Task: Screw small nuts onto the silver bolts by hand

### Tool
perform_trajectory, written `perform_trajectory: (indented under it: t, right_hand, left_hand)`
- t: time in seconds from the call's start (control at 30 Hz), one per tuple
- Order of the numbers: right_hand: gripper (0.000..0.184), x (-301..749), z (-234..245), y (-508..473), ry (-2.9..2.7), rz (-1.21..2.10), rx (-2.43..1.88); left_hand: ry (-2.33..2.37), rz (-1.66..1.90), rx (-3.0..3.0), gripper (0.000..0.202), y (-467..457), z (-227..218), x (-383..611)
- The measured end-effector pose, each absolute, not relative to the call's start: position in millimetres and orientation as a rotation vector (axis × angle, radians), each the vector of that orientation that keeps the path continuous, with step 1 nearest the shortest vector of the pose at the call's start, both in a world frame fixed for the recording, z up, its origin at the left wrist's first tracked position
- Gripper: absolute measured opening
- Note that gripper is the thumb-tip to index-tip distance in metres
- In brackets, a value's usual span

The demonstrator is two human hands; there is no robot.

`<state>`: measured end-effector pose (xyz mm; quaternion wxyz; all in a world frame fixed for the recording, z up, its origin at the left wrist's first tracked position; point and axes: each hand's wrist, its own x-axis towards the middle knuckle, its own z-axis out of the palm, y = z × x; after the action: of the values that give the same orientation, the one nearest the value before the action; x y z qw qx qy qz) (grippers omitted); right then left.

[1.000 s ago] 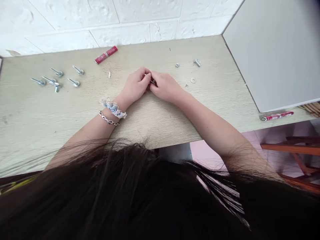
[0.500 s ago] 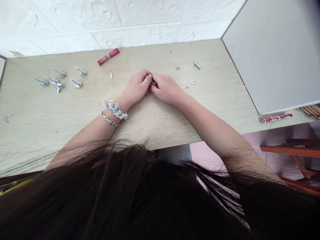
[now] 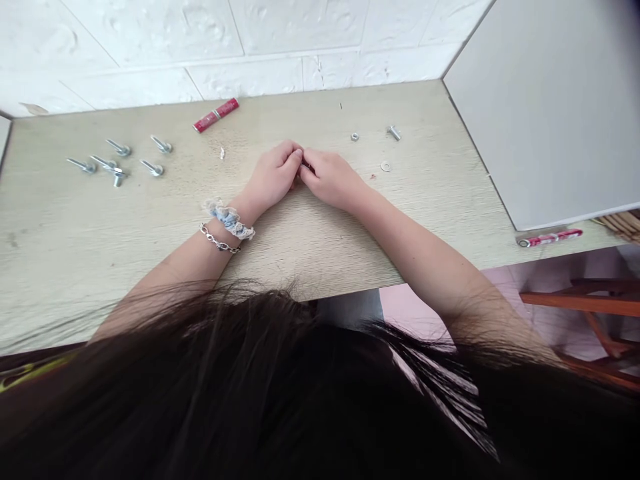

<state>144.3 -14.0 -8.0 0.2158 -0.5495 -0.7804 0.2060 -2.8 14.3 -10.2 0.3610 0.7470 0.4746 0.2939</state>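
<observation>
Head view: looking down from above onto a desk, with loose dark hair [image 3: 250, 400] of the wearer filling the bottom of the frame.
Desk: pale wood-grain laminate desk [image 3: 70, 233] set against a white brick-textured wall [image 3: 150, 40].
Right end: a grey panel [image 3: 545, 113] stands on the desktop, and a pink-and-white strip [image 3: 550, 238] lies along its lower edge.
Below the desk: reddish-brown wooden bars [image 3: 585, 300] show on the right, above a pink floor.
Arms: both forearms rest on the desktop and angle inward, meeting at the hands near the middle of the desk.
Left hand [image 3: 273, 177]: curled, fingertips pressed toward the right hand; a lace-trimmed blue scrunchie [image 3: 230, 221] and a silver chain bracelet [image 3: 219, 241] circle the wrist.
Right hand [image 3: 330, 179]: curled, fingertips pressed against the left hand's fingertips.
Held item: a small dark metal piece [image 3: 306, 168] sits pinched between both hands, mostly hidden; its exact kind cannot be told.
Left of hands: six silver bolts [image 3: 119, 147] lie in a loose cluster, and a red-and-white tube [image 3: 216, 115] lies near the wall.
Right of hands: a short bolt [image 3: 394, 133], a hex nut [image 3: 355, 137] and a flat washer [image 3: 385, 166] lie apart.
</observation>
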Motion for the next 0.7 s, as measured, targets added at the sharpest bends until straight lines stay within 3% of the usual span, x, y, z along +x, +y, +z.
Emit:
perform_trajectory:
  t: [0.5, 0.7]
  right_hand:
    - [0.046, 145, 0, -17, -2.142, 0.637, -1.533]
    - [0.033, 144, -2, -17, -2.113, 0.615, -1.535]
  left_hand:
    - [1.235, 0.703, 1.677, 0.024, 12, 0, 3]
    - [1.241, 0.721, 1.610, 0.025, 9, 6, 5]
